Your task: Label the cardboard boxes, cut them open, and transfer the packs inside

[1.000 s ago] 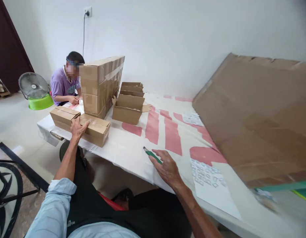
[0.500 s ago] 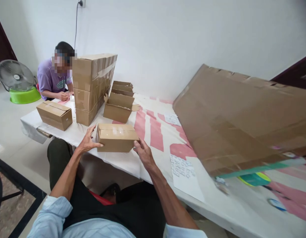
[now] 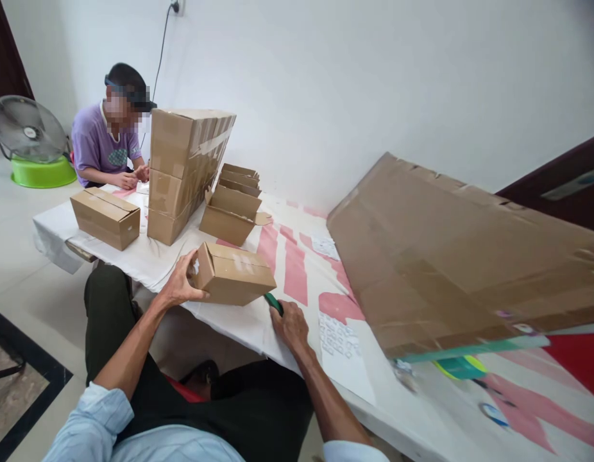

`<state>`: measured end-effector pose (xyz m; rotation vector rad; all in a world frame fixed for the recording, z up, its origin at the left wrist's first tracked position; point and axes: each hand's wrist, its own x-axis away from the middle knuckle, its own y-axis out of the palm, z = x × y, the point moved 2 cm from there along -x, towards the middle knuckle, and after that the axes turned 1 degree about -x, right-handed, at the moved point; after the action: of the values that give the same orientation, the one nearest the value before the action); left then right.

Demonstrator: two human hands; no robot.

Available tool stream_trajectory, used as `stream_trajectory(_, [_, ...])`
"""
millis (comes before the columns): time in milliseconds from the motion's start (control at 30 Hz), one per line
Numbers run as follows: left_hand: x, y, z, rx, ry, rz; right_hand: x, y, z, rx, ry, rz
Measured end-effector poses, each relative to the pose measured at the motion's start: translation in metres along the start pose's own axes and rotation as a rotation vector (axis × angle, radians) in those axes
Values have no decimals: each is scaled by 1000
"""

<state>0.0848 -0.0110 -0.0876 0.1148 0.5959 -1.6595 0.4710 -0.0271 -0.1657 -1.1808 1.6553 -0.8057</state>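
Observation:
My left hand point(image 3: 180, 284) grips the near end of a small taped cardboard box point(image 3: 234, 274) and tilts it up off the white and red table cover point(image 3: 147, 260). Just right of the box, my right hand point(image 3: 290, 323) is closed on a green-handled cutter point(image 3: 272, 301), whose tip points toward the box's lower edge.
A tall stack of sealed boxes point(image 3: 184, 170) stands further back, with open boxes point(image 3: 231, 212) beside it and one sealed box point(image 3: 104, 217) at the left. A large flat cardboard sheet point(image 3: 460, 256) leans at the right. A sticker sheet point(image 3: 342, 343) and tape rolls point(image 3: 458, 367) lie nearby. Another person point(image 3: 107, 144) sits at the far end.
My left hand pulled a box from the left to the table's near edge and tilted it. My right hand, on the cutter and then on the box's right end, now grips the cutter.

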Motion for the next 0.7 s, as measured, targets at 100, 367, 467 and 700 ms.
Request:
stream_trajectory(100, [6, -1, 10, -25, -2, 74, -7, -3, 2, -104, -21, 54])
stream_trajectory(367, [25, 7, 12, 16, -58, 191, -17, -30, -27, -295, 40, 128])
stream_trajectory(467, [25, 11, 14, 1, -38, 205, -29, -78, -80, -365, -55, 281])
stream_trajectory(700, [12, 26, 44, -146, 77, 247, -25, -166, -244, -193, -848, 189])
